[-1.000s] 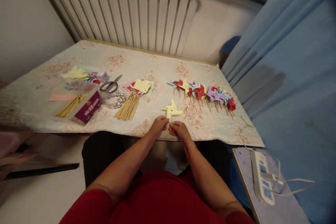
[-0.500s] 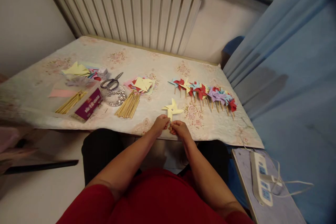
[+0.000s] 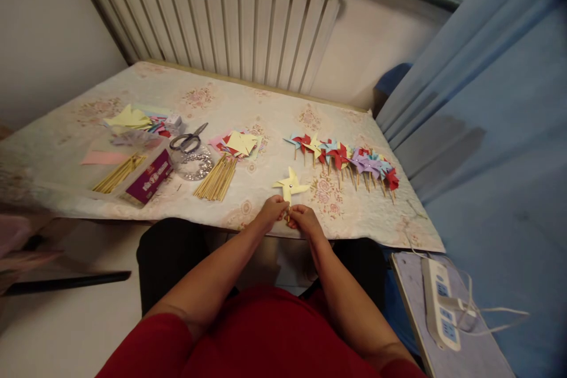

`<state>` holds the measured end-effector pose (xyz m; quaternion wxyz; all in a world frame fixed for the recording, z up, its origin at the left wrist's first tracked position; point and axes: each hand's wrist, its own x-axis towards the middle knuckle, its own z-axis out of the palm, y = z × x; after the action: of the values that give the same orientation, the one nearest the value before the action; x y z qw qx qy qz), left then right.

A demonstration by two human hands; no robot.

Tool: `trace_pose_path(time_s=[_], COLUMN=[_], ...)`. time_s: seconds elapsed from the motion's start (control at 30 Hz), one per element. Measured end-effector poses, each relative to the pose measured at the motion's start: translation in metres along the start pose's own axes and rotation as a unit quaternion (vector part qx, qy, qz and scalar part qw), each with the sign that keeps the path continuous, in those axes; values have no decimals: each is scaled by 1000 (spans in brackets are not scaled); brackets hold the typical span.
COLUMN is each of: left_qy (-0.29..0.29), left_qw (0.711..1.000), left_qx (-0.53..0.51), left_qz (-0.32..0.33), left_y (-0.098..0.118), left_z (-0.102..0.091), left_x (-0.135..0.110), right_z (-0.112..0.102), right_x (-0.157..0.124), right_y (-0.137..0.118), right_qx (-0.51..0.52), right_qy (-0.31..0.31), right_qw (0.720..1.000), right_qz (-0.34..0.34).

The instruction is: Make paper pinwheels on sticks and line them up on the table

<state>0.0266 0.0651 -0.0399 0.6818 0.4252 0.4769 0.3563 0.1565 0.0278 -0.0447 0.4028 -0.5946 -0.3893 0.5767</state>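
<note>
A pale yellow paper pinwheel (image 3: 290,186) with a small round pin at its centre faces up near the table's front edge. My left hand (image 3: 273,211) is closed at its lower blade and the top of its stick. From the other side, my right hand (image 3: 305,218) pinches the stick, whose lower end shows just under the fingers. To the left lies a fan of thin wooden sticks (image 3: 217,178), with a pile of cut paper squares (image 3: 241,143) behind it. Finished pinwheels in red, blue, yellow and purple (image 3: 340,156) lie in a row to the right.
Scissors (image 3: 188,140) rest by a round clear container of pins (image 3: 195,165). Left of these are a plastic box with a purple label (image 3: 148,180) and yellow paper pieces (image 3: 129,118). A power strip (image 3: 440,301) with cords lies on a side board at right.
Almost nothing differs. Both hands keep their hold on the pinwheel; the whole view has shifted very slightly.
</note>
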Motion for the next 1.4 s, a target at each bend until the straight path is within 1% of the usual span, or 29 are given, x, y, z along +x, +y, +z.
trace_pose_path(time_s=[0.13, 0.37, 0.6, 0.9, 1.0, 1.23, 1.4], left_qy=[-16, -32, -18, 6, 12, 8, 5], left_qw=[1000, 999, 999, 1000, 1000, 1000, 999], left_qx=[11, 17, 27, 5, -10, -27, -35], left_qz=[4, 1, -6, -8, -3, 7, 19], left_y=[0, 1, 2, 3, 3, 3, 1], left_z=[-2, -4, -1, -1, -2, -4, -6], left_x=[-2, -3, -2, -4, -4, -2, 1], right_z=[-1, -1, 1, 2, 3, 6, 6], right_x=[1, 3, 0, 1, -1, -2, 0], right_y=[0, 4, 1, 3, 0, -7, -6], right_qx=[-1, 5, 0, 14, 5, -14, -10], right_qy=[-1, 0, 3, -1, 0, 7, 10], right_qw=[1000, 1000, 1000, 1000, 1000, 1000, 1000], right_qz=[9, 6, -10, 6, 8, 21, 7])
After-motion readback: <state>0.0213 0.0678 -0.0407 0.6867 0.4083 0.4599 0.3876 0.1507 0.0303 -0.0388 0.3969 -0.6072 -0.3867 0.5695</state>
